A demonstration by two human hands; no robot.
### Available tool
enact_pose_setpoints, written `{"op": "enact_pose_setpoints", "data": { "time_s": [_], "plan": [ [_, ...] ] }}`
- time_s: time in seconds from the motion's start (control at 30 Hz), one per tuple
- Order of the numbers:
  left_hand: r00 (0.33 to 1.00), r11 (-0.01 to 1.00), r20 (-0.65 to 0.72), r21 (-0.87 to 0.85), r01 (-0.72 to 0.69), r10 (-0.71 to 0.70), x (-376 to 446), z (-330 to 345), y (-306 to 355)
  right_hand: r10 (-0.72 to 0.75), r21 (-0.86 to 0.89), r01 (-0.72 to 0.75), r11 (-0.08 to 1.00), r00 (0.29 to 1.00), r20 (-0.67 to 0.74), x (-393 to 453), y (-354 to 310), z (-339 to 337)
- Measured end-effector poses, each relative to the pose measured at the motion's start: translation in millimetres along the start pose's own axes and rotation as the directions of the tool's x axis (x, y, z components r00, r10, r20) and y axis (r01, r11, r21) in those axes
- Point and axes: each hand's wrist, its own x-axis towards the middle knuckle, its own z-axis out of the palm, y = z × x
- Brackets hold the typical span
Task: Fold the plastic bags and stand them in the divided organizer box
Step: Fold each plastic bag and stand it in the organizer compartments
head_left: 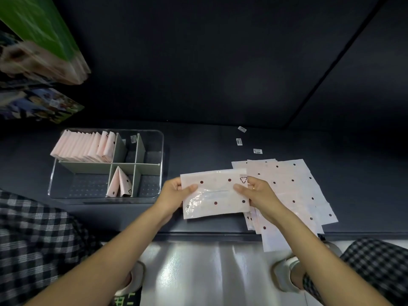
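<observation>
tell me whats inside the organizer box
The organizer box holds a row of folded bags standing in its back-left compartment and one folded bag in the front-middle one. The other compartments look empty. The row hides that compartment's floor.

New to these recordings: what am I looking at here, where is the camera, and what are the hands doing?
There is no machine: a person works bare-handed, filmed by one wide-angle camera on their head, looking down. The left hand and right hand pinch opposite ends of a pink dotted plastic bag above a dark table. To the right lies a pile of unfolded bags. To the left sits a clear divided organizer box: a row of folded bags stands in its far-left compartment, and two more folded bags lean together in a near compartment. Small labels lie behind.
</observation>
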Motion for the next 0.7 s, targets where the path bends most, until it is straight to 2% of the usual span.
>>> {"op": "enact_pose_setpoints", "data": {
  "time_s": [0.1, 0.27, 0.47, 0.57, 0.7],
  "plan": [
    [1.0, 1.0, 0.003, -0.003, 0.011, -0.011, -5.3, -1.6, 9.8, 0.01, -0.01, -0.01, 1.0, 1.0, -0.014, -3.0, -2.5, 0.9],
    [0.987, 0.994, 0.122, 0.038, 0.099, -0.103, -12.8, -15.2, 23.3, -0.01, 0.158, 0.008, 0.987, 1.0, 0.014, -8.3, -16.5, 2.9],
    [0.977, 0.976, 0.207, -0.196, 0.091, -0.05, -19.2, -25.2, 39.8, -0.018, 0.374, -0.036, 0.927, 0.99, 0.14, -19.1, -37.5, -6.0],
    [0.956, 0.977, 0.29, -0.187, 0.102, -0.044, -24.8, -30.9, 48.6, -0.004, 0.361, -0.047, 0.931, 0.99, 0.14, -23.4, -44.6, -9.5],
    [0.911, 0.968, 0.406, -0.187, 0.166, -0.078, -32.5, -33.8, 55.1, 0.006, 0.452, -0.09, 0.887, 0.983, 0.184, -27.9, -49.7, -11.4]
  ]
}}
